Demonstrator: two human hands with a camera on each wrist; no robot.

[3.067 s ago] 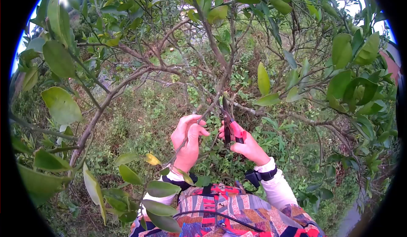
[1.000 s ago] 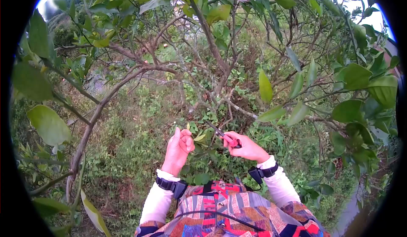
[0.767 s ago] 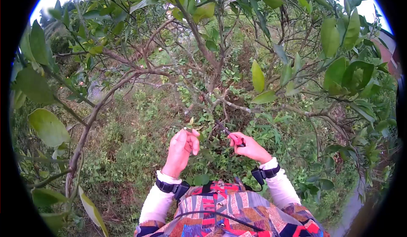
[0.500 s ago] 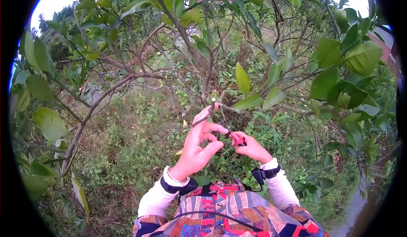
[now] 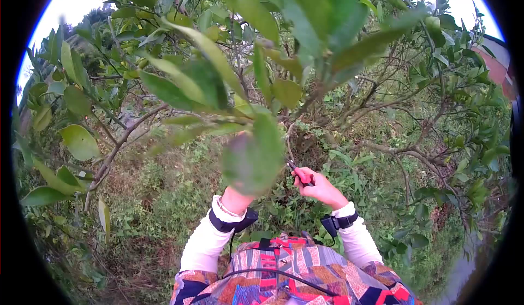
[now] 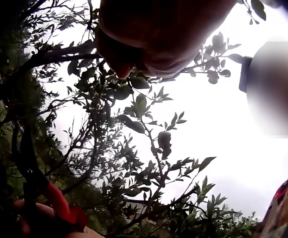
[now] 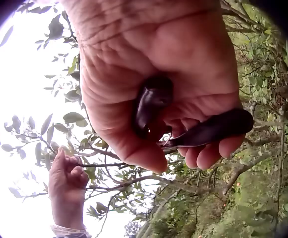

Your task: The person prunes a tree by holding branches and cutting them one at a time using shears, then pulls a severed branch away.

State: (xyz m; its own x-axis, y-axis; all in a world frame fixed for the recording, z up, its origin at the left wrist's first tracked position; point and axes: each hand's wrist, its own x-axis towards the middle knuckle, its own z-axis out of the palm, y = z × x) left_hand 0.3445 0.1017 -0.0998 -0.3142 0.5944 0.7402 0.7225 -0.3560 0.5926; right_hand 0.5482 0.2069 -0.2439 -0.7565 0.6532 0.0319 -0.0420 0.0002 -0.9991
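Observation:
In the right wrist view my left hand (image 7: 67, 191) has its fingers curled on the stem of a leafy twig (image 7: 104, 164). From the head, broad blurred leaves (image 5: 256, 157) close to the camera cover most of that hand, leaving its wrist side in sight. My right hand (image 5: 322, 189) grips a pair of pruning shears (image 5: 303, 177) with pink-red and black handles. Their dark blades (image 6: 27, 148) point up and away in the left wrist view. Seen from the right wrist, the handles (image 7: 211, 130) lie spread across the palm and fingers.
Branches of a leafy tree surround both hands, with a thick limb (image 5: 117, 152) on the left and another branch (image 5: 404, 151) on the right. Weeds and grass (image 5: 164, 196) cover the ground below. A reddish building (image 5: 496, 70) shows at the far right.
A second ago my left hand was low beside the shears; half a second ago it reached up with a pale-ended cut stem. Leaves now swing across the head view. The right hand keeps the shears.

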